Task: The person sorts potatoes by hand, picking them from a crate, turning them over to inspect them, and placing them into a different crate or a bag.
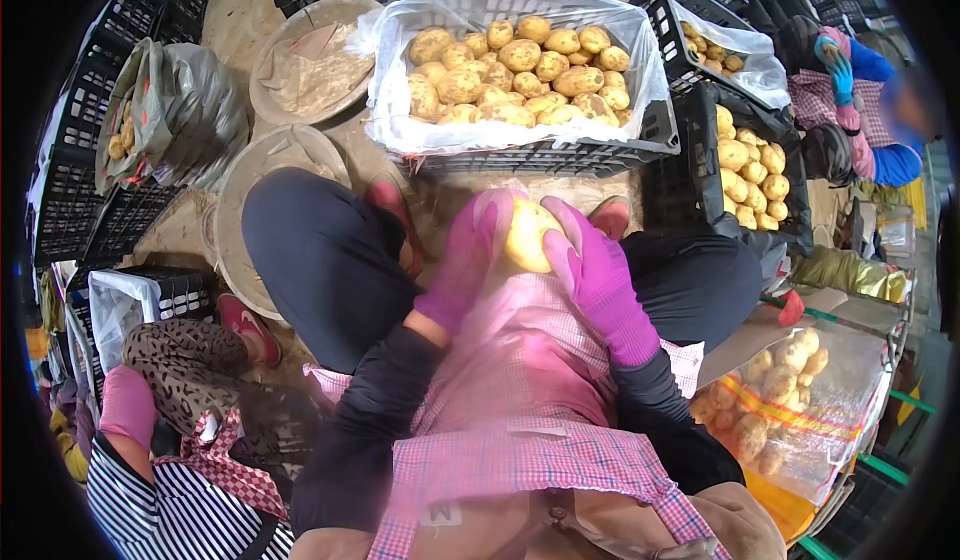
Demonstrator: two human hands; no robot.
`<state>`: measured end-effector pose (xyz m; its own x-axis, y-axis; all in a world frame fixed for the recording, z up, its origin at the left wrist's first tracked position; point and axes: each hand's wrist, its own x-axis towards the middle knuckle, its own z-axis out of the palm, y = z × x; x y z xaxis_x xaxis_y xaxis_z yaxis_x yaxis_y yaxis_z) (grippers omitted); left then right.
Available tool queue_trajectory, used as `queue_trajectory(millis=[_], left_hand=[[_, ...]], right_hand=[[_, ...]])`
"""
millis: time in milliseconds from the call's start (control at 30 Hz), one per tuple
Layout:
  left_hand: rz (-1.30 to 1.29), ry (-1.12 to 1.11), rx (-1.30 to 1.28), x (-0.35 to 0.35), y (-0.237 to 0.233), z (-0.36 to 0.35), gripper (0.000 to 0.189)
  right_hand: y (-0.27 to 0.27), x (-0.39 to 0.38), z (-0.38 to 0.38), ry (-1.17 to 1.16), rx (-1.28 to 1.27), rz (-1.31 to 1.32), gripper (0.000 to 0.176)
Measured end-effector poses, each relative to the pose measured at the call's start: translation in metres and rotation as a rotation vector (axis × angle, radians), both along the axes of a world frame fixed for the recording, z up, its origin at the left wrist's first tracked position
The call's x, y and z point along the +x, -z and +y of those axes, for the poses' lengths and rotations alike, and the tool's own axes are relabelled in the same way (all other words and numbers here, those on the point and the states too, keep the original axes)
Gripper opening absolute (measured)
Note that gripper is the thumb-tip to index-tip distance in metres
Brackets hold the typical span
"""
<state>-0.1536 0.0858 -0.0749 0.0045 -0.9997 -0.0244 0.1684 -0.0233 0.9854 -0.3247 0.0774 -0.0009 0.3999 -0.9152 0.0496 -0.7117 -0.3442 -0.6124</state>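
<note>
Between my two hands, above my lap, is a pale yellow potato (532,236). My left hand (474,252), in a purple glove and a little blurred, closes on its left side. From the right, my right hand (592,264), gloved the same way, grips it with the thumb at its lower edge. Just beyond my hands stands a black crate (560,157) lined with white plastic (480,141), full of potatoes (520,55), several with brown soil marks. My fingertips on the far side of the held potato are partly hidden.
Two round basins (262,278) (310,112) lie left of the crate, near a sack (195,105). Another crate of potatoes (752,165) stands right, with a clear bag of potatoes (785,400) below. Co-workers sit at left (190,480) and right (860,110).
</note>
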Motion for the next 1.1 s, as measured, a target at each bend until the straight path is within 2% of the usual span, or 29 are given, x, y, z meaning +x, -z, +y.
queue_trajectory(millis=[67, 133, 200, 267, 333, 400, 467, 500, 533, 600, 633, 700, 733, 800, 900, 967, 1000, 1067, 1100], left_hand=[[-0.019, 0.062, 0.044, 0.005, -0.001, 0.001, 0.03], [-0.108, 0.093, 0.052, 0.005, 0.014, 0.001, 0.035], [-0.442, 0.075, -0.15, 0.007, 0.021, 0.001, 0.041], [-1.017, -0.007, -0.563, 0.011, 0.022, 0.005, 0.043], [-1.012, -0.043, -0.577, 0.009, 0.021, 0.006, 0.045], [-0.893, 0.0, -0.461, 0.011, 0.017, 0.004, 0.045], [-0.652, 0.126, -0.221, 0.014, 0.009, 0.0, 0.044], [-0.535, 0.127, -0.05, 0.013, 0.0, -0.001, 0.044], [-0.417, 0.126, 0.118, 0.012, -0.012, -0.002, 0.045], [-0.172, -0.009, 0.242, 0.009, -0.006, -0.004, 0.04], [-0.047, -0.132, 0.201, 0.006, 0.008, -0.005, 0.035], [0.107, -0.234, 0.124, 0.006, 0.021, -0.007, 0.031], [0.137, -0.217, 0.089, 0.01, 0.019, -0.01, 0.032], [0.148, -0.161, 0.011, 0.009, 0.025, -0.015, 0.041], [-0.018, -0.081, -0.114, -0.009, 0.025, -0.016, 0.056], [-0.269, -0.096, -0.196, -0.014, -0.046, -0.011, 0.052], [-0.318, -0.069, -0.161, -0.012, -0.049, -0.01, 0.049], [-0.417, -0.015, -0.095, -0.007, -0.052, -0.012, 0.044], [-0.613, 0.017, -0.13, -0.004, -0.037, -0.013, 0.043]], right_hand=[[0.007, -0.001, 0.0, -0.011, -0.047, -0.078, 0.032], [0.01, -0.004, -0.005, -0.045, 0.005, -0.171, 0.031], [0.012, -0.012, -0.012, -0.072, 0.116, -0.303, 0.033], [0.015, -0.025, -0.02, -0.103, 0.261, -0.455, 0.037], [0.015, -0.024, -0.021, -0.086, 0.383, -0.576, 0.042], [0.015, -0.013, -0.017, -0.012, 0.478, -0.672, 0.046], [0.003, -0.005, -0.014, -0.295, 0.206, -0.375, 0.051], [0.006, 0.001, -0.01, -0.268, 0.227, -0.411, 0.061], [0.002, 0.001, -0.007, -0.188, 0.329, -0.544, 0.06], [-0.009, 0.003, -0.006, -0.035, 0.536, -0.804, 0.059], [-0.004, -0.002, -0.01, -0.001, 0.816, -1.034, 0.058], [0.005, -0.012, -0.023, 0.082, 1.376, -1.486, 0.057], [0.004, -0.012, -0.02, 0.135, 1.327, -1.465, 0.058], [-0.001, -0.008, -0.014, 0.234, 1.24, -1.412, 0.061], [0.005, -0.009, -0.013, 0.191, 1.277, -1.465, 0.06], [-0.011, 0.009, -0.007, 0.332, 1.24, -1.551, 0.059], [-0.017, 0.016, -0.003, 0.405, 1.221, -1.591, 0.058], [-0.004, 0.01, 0.0, 0.316, 1.222, -1.504, 0.057], [0.0, 0.007, 0.0, 0.273, 1.219, -1.46, 0.057]])
